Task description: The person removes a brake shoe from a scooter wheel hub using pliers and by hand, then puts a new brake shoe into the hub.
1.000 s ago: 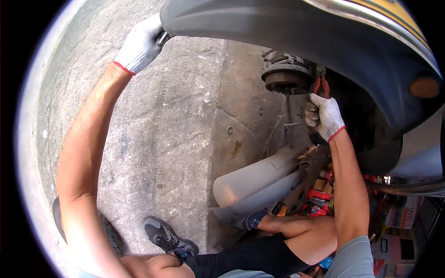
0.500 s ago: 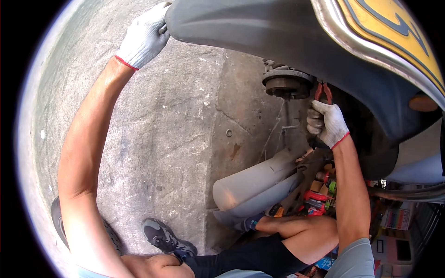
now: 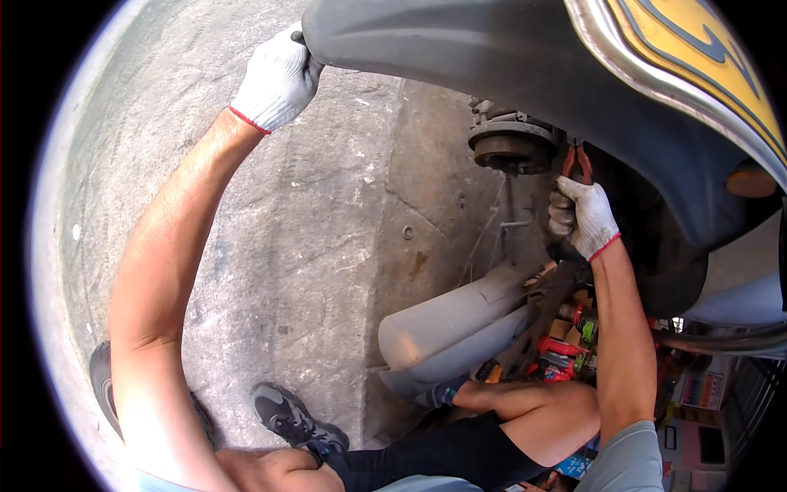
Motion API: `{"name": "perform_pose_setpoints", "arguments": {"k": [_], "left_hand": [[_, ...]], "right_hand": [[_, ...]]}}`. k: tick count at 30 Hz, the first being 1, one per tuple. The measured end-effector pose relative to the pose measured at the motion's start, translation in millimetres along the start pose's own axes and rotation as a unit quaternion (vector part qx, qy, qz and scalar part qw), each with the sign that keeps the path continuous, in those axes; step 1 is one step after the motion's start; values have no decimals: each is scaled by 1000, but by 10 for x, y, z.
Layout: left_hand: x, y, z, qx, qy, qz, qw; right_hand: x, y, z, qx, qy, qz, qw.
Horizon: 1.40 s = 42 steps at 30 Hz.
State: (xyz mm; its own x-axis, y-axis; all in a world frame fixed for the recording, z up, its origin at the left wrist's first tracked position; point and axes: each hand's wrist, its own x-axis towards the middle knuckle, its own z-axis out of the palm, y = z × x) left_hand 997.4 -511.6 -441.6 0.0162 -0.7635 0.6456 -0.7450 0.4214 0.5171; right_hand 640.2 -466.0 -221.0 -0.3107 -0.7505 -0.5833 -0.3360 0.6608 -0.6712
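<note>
My left hand (image 3: 279, 78), in a white glove with a red cuff, is closed on the left tip of a dark grey fender (image 3: 459, 41); what else its fingers may hold is hidden. My right hand (image 3: 582, 213), gloved alike, grips red-handled pliers (image 3: 577, 162), whose jaws reach into shadow under the fender. Just left of the pliers is a round, greasy metal hub assembly (image 3: 512, 143). A yellow panel (image 3: 684, 37) with metal trim sits above the fender.
A grey cylindrical muffler (image 3: 434, 320) lies below the hub, with red and green tools (image 3: 566, 344) beside it. My shoe (image 3: 291, 414) rests on the concrete floor (image 3: 270, 262). A tyre (image 3: 106, 385) shows at lower left, behind my arm.
My left hand and the fender tip have shifted right. My right hand with the pliers has moved slightly right and down. More of the yellow panel shows.
</note>
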Motion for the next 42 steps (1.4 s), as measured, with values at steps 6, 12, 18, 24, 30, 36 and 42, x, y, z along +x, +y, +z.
{"name": "perform_pose_setpoints", "arguments": {"k": [6, 12, 18, 24, 30, 36, 42], "left_hand": [[116, -187, 331, -28, 66, -62, 996], [475, -104, 194, -454, -15, -108, 884], [290, -418, 543, -401, -297, -381, 779], [263, -86, 75, -85, -104, -110, 985], [9, 36, -79, -48, -1, -13, 999], [74, -123, 123, -8, -69, -12, 998], [251, -160, 357, -212, 14, -59, 975]], "right_hand": [[75, 100, 45, -3, 9, -37, 999], [48, 88, 27, 15, 13, -20, 1000], [180, 199, 48, -56, 120, -102, 986], [141, 167, 135, -19, 71, -64, 995], [173, 186, 80, -17, 61, -57, 996], [180, 217, 50, 7, 54, -59, 997], [128, 198, 161, 16, 72, -53, 996]]}}
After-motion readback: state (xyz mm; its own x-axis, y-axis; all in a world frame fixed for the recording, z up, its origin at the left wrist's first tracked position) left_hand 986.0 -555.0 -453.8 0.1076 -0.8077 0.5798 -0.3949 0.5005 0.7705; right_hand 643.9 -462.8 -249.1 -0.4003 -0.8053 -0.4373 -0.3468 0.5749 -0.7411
